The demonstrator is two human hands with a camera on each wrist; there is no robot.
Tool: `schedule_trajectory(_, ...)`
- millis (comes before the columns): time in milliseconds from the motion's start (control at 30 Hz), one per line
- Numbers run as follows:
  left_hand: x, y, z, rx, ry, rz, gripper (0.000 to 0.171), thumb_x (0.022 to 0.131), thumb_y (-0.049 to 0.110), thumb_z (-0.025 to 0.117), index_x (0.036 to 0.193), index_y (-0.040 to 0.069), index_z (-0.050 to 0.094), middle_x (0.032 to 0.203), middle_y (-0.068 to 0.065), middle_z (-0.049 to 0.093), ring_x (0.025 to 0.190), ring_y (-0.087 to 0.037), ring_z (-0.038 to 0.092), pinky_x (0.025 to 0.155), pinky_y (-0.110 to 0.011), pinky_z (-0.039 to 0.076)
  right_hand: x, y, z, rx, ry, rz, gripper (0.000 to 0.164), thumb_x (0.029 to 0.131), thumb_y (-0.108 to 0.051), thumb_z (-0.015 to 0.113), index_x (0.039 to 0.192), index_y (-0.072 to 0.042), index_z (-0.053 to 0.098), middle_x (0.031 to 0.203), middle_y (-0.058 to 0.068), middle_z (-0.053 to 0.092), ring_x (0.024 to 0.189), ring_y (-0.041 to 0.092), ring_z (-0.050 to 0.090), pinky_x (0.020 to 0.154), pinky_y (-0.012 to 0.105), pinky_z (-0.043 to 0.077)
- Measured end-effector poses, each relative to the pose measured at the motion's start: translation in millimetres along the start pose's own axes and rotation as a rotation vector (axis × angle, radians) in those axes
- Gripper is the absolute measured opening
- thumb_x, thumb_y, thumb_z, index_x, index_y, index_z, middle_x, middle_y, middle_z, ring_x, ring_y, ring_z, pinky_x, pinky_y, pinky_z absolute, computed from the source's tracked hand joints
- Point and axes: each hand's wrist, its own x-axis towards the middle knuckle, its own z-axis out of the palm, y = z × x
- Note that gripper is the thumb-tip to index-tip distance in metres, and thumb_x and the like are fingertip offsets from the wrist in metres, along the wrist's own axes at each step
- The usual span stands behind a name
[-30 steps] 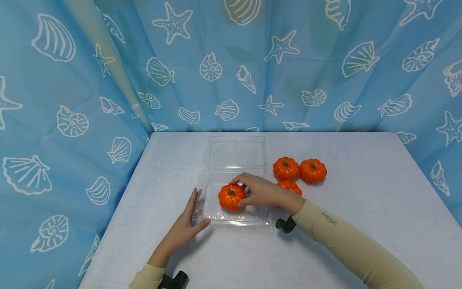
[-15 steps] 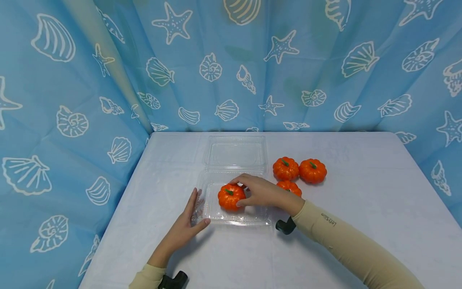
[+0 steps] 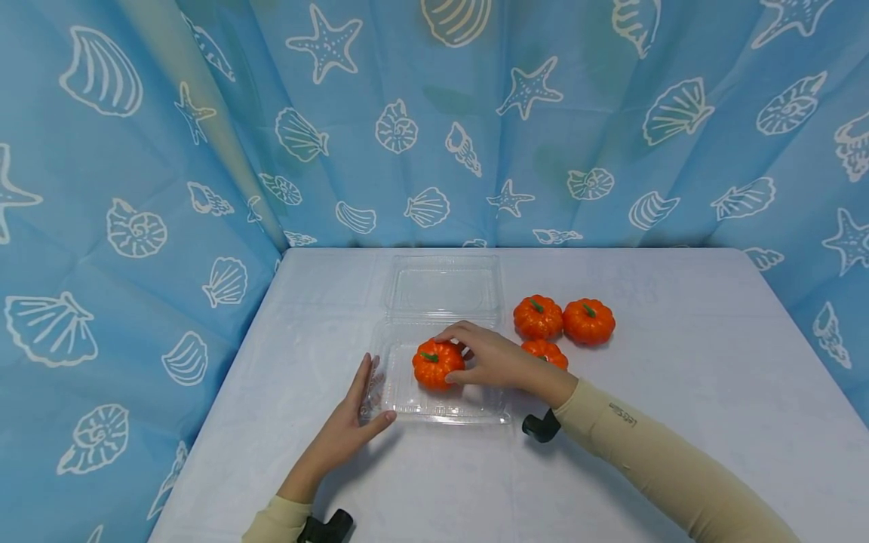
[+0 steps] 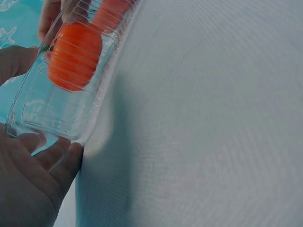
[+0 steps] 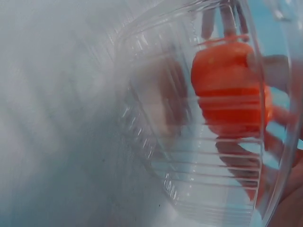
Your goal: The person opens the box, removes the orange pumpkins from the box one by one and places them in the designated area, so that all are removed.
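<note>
My right hand (image 3: 492, 358) holds a small orange pumpkin (image 3: 438, 365) with a green stem between thumb and fingers, over the base of a clear plastic clamshell box (image 3: 400, 411). In the right wrist view the pumpkin (image 5: 229, 90) shows through the box's ribbed wall. Whether it touches the box floor, I cannot tell. My left hand (image 3: 349, 422) rests against the box's left side, fingers extended and thumb near the front corner. The left wrist view has the left hand (image 4: 31, 175) touching the box's end, with the pumpkin (image 4: 73, 56) visible through the plastic.
The box's lid (image 3: 444, 286) lies folded back behind the base. Right of the box sit three more pumpkins (image 3: 589, 322), one partly covered by my right forearm. A white cloth covers the table (image 3: 679, 339); a blue shell-patterned curtain (image 3: 434, 113) hangs behind and at the sides.
The pumpkin in my right hand has shifted slightly, a little toward the back of the box, and its stem now leans differently. My left hand stays where it was.
</note>
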Motion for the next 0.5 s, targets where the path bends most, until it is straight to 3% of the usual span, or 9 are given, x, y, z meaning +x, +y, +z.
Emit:
schedule_trajectory(267, -0.2, -0.6, 0.1, 0.003, 0.006, 0.005, 0.101, 0.094, 0.034, 0.073, 0.165, 0.018, 0.003, 0.170, -0.005, 0.014, 0.155, -0.032, 0.015, 0.121, -0.062, 0.014, -7, 3, -8, 0.008, 0.068, -0.008, 0.058, 0.088, -0.030, 0.082, 0.139, -0.022, 0.056, 0.138, -0.004, 0.054, 0.117, 0.016, 0.059, 0.094, 0.032, 0.057)
schedule_trajectory(500, 0.2, 0.0, 0.6, -0.002, 0.006, 0.000, 0.101, 0.094, 0.031, 0.073, 0.165, 0.019, 0.003, 0.170, -0.005, 0.013, 0.155, -0.032, 0.015, 0.121, -0.063, 0.015, -21, 8, -20, 0.052, 0.131, -0.001, 0.060, 0.087, -0.034, 0.082, 0.140, -0.024, 0.056, 0.141, -0.003, 0.052, 0.117, 0.017, 0.059, 0.095, 0.039, 0.057)
